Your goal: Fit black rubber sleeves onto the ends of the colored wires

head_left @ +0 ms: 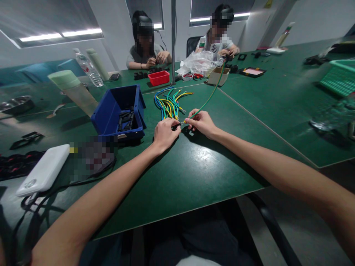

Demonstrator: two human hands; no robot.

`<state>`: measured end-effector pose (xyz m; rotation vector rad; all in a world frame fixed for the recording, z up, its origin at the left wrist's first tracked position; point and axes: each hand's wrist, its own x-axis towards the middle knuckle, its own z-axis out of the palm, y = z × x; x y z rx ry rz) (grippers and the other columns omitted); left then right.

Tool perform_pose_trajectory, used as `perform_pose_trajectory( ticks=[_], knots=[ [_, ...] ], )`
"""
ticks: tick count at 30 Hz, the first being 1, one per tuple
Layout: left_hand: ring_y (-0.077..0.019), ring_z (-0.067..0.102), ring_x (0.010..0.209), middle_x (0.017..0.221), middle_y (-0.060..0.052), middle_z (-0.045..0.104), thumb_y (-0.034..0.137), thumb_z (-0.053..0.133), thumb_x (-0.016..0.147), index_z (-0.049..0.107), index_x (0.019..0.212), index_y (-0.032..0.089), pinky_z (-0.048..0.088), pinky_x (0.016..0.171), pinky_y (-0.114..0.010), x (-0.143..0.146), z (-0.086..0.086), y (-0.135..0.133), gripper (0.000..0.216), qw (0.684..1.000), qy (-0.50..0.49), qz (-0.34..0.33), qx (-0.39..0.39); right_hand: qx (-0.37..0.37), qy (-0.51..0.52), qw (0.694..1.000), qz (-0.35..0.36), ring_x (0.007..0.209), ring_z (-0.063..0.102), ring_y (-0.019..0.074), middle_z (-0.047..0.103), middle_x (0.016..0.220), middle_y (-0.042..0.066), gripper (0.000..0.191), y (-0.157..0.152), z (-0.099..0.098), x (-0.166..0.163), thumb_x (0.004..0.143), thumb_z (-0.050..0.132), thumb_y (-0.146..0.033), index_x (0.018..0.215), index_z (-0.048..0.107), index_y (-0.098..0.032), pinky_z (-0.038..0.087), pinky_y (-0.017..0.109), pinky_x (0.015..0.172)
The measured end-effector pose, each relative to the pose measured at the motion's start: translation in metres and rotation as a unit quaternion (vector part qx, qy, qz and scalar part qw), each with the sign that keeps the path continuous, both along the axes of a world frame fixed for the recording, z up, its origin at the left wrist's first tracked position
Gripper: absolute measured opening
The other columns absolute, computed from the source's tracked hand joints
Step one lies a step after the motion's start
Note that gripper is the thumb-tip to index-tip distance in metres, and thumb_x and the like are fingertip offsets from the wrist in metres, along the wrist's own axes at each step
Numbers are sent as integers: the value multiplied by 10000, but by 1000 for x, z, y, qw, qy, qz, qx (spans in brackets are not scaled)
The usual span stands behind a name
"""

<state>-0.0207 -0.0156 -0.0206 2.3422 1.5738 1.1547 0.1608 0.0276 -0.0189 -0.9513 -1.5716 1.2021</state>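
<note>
Between thumb and fingers, my right hand (202, 122) pinches a green wire (212, 94) close to its metal ring terminal. The wire's free end rises up and away from the hand. My left hand (166, 133) is closed on a small black part (175, 126), mostly hidden by the fingers, whose tip meets or nearly meets the terminal. Just beyond both hands lies a loose bunch of blue, green and yellow wires (168, 105). Left of my left hand stands a blue bin (107, 116) with black tube-like pieces (126, 120) inside.
Two people sit across the green table (188, 173). Near them are a red tray (159, 78), a plastic bag (198, 62) and a cardboard box (219, 76). A frosted bottle (73, 90) and white power bank (46, 170) stand left; a green basket (340, 77) is right.
</note>
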Motion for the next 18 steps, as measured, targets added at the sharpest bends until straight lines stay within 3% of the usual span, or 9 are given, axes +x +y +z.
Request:
perform_pose_trajectory(
  ticks=[18],
  knots=[
    [-178,647,796,866,-45,723,202,613,822,712,849,186,506,776,-311,1,0,1,104,1000,-1,-8,-3,-4,-7,1000,11,405,556,91,612,524,-33,307,0,1,1,713,768,-329,815,519,-180,435,179,381]
  ],
)
